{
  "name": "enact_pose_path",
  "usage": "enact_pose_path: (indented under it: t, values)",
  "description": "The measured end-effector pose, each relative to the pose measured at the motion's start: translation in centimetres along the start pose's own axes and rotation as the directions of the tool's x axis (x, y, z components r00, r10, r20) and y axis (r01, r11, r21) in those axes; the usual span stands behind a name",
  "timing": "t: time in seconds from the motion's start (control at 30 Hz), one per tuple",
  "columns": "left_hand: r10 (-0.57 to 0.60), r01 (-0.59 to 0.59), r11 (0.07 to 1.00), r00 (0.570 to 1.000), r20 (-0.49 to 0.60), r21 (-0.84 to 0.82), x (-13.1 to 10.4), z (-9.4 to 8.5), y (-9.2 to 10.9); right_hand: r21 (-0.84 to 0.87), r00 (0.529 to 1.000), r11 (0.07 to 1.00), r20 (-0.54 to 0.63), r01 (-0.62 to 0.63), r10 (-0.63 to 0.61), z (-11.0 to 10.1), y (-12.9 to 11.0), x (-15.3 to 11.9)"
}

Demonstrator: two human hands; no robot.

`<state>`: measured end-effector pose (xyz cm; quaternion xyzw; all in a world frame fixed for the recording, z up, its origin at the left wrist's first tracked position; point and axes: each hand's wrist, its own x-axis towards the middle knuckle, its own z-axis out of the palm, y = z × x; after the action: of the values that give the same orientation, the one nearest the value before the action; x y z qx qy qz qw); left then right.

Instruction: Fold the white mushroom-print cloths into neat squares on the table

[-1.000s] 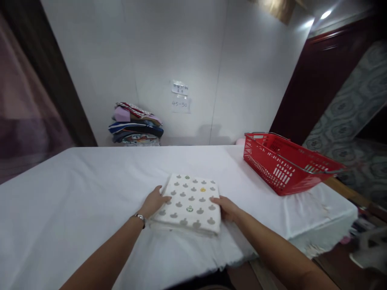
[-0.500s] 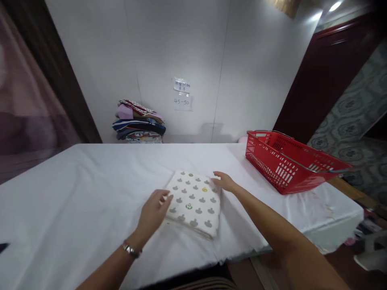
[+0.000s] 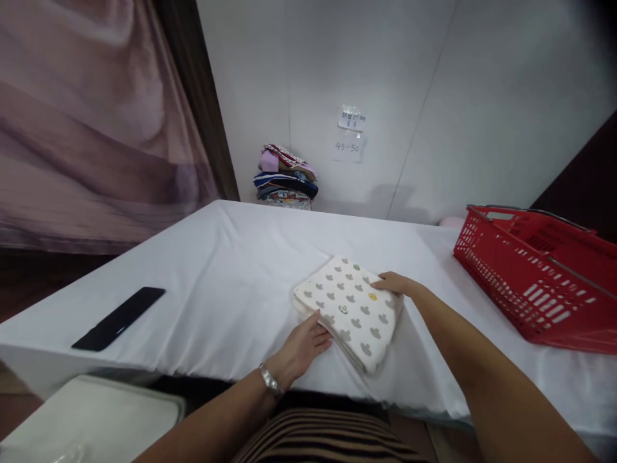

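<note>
A folded white cloth (image 3: 349,302) with grey, green and yellow printed shapes lies flat on the white-covered table (image 3: 231,276), turned at an angle. My left hand (image 3: 306,344) is palm up at the cloth's near left edge, fingers apart, with the thumb at the edge; a silver bracelet circles that wrist. At the cloth's upper right side, my right hand (image 3: 393,283) rests on the top with its fingertips touching the fabric; its fingers are partly seen from behind, and whether they grip the cloth cannot be made out.
A red basket (image 3: 535,283) stands on the right of the table. On the left lies a flat black object (image 3: 120,318). Folded clothes (image 3: 286,180) are piled beyond the far edge. A white stool-like surface (image 3: 91,418) is low at the left; a pink curtain (image 3: 96,116) hangs behind.
The view has swung left, bringing the black object and more curtain into sight. The cloth has turned on the table. My left hand has rolled palm up, and my right hand has come onto the cloth.
</note>
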<state>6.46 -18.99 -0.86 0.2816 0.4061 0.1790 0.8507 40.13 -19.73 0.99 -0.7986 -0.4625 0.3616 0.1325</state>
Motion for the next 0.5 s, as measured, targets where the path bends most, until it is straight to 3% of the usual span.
enact_pose_path:
  t: [0.07,0.2,0.4,0.43,0.5]
  values:
    - [0.018,-0.017,0.999,1.000,-0.024,0.041,0.6,0.4,0.6,0.160,0.996,0.985,0.062,-0.068,0.058,0.2,1.2,-1.6]
    - [0.065,-0.057,0.981,0.997,-0.037,0.187,1.5,0.4,2.1,0.411,0.973,0.899,0.222,-0.149,0.060,0.8,3.4,-5.1]
    - [0.008,0.009,0.924,0.999,-0.043,0.382,1.8,0.3,3.7,0.549,0.977,0.818,0.203,-0.171,0.068,1.2,3.3,-7.0]
    - [0.031,-0.006,0.904,0.998,-0.051,0.428,1.9,0.4,3.9,0.550,0.976,0.815,0.205,-0.181,0.078,1.3,3.1,-6.9]
    - [0.134,-0.073,0.847,0.988,-0.079,0.527,2.1,0.6,3.9,0.506,0.993,0.855,0.069,-0.117,0.095,1.7,2.7,-6.5]
